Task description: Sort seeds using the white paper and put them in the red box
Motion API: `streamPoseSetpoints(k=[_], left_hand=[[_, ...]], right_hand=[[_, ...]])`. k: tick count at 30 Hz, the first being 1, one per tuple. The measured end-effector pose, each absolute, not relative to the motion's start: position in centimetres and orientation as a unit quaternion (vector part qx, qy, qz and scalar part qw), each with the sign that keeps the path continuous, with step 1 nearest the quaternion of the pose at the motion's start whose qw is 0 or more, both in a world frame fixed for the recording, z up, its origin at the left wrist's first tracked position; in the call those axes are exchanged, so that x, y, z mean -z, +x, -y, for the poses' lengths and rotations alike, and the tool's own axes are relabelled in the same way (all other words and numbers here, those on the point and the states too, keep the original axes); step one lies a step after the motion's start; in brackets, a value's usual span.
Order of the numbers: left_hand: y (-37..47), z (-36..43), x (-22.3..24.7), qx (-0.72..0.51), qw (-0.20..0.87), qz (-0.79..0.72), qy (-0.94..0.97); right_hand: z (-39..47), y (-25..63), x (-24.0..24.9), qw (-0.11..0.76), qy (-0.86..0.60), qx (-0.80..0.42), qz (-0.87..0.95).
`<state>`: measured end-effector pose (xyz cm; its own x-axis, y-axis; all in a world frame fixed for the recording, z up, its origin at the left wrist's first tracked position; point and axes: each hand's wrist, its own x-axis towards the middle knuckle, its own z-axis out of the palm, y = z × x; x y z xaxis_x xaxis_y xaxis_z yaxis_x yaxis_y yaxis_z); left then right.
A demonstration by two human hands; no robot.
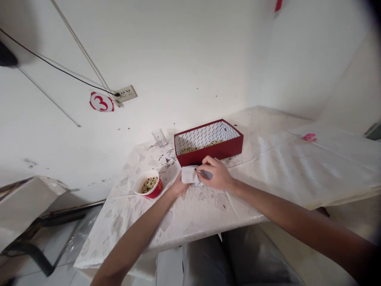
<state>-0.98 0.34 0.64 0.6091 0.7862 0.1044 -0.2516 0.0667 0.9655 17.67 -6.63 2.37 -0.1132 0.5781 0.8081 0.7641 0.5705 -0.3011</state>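
Note:
My left hand [179, 185] is closed around a folded white piece of paper or cloth [188, 174] above the table's front part. My right hand [218, 174] is at the right side of that piece, its thumb and fingers pinched together. Something small and dark shows at those fingertips, too small to name. A greyish flat patch lies under the right fingers; I cannot tell whether it belongs to the white piece. Just behind both hands stands an open dark red box [211, 152] with a patterned lining and pale and dark grains [205, 147] inside.
A red and white paper tub [154, 192] of similar grains stands left of my left arm. Behind it is a clear cup [160, 138], with dark bits [167, 160] scattered nearby. The table [190, 222] meets the wall, which has a socket [126, 93]. A pink item [310, 137] lies right.

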Motion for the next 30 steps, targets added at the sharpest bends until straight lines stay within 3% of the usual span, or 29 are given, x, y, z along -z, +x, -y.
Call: streamPoseSetpoints(k=[10,30], left_hand=[[-1.6,-1.5,-0.3,-0.367,0.782,-0.272,0.425],[-1.9,-1.5,0.2,-0.342,0.738,-0.241,0.53]], right_hand=[[6.5,18.5,-2.9,0.577,-0.423,0.023,0.699],[6.5,18.6,-2.6,0.523,-0.388,0.007,0.759]])
